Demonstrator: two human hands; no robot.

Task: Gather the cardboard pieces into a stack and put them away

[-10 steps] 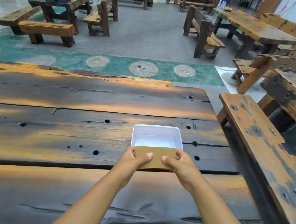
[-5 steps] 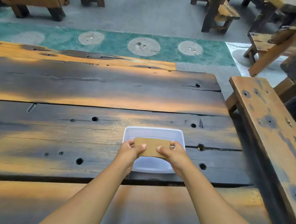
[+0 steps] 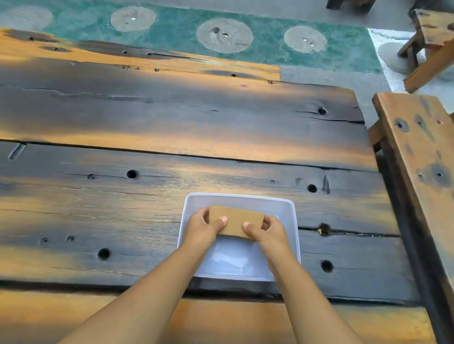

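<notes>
A single wide-angle view is given, taken from head height and angled forward and steeply down. The wooden table (image 3: 169, 130) is seen from its near edge, close below the lens, with both forearms entering from the bottom of the frame. The bench (image 3: 433, 170) is caught at the right margin, and the green floor strip (image 3: 176, 31) fills the top. No second view is provided.

No readable text, labels, brands or numbers anywhere in frame, cardboard stack (image 3: 235, 222) face seemingly blank, white tub (image 3: 292, 224) unmarked
</notes>
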